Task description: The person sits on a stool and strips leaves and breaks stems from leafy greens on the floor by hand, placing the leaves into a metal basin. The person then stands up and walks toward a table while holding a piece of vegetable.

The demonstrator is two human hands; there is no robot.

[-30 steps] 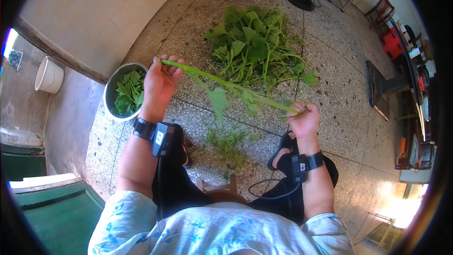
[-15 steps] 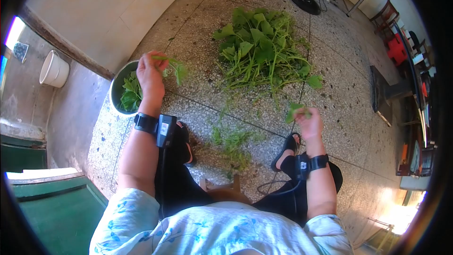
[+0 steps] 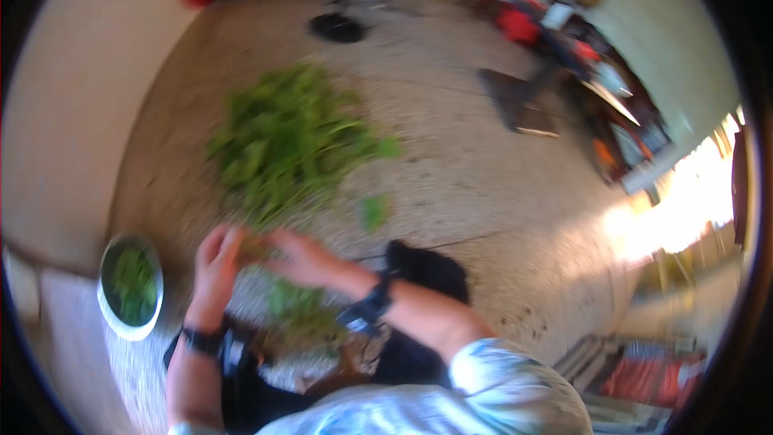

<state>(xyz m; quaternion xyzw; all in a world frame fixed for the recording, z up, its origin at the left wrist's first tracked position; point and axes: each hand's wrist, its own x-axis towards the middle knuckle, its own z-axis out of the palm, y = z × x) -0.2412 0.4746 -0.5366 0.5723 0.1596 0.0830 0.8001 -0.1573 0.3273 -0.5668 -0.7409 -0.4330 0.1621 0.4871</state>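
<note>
The view is smeared by motion. My left hand (image 3: pixel 216 264) and my right hand (image 3: pixel 302 258) meet in front of my lap, fingers together around a small bit of green stem (image 3: pixel 256 250) that is blurred. Just beyond them lies a big heap of leafy green stems (image 3: pixel 294 141) on the floor. A single green leaf (image 3: pixel 374 213) rests apart from the heap, above my right wrist. To the left of my left hand stands a round basin (image 3: pixel 155 318) with green leaves (image 3: pixel 133 283) inside. Loose trimmings (image 3: pixel 294 300) lie on the floor under my hands.
A round black stand base (image 3: pixel 338 27) is on the floor beyond the heap. At the upper right are a dark pedestal foot (image 3: pixel 511 101) and a cluttered table. A wall (image 3: pixel 64 113) runs along the left, and a red-topped stack sits at the lower right.
The view has turned to the right. My hands, apart before, have come together. The long stem between them is no longer stretched out, and the separate leaf now lies on the floor.
</note>
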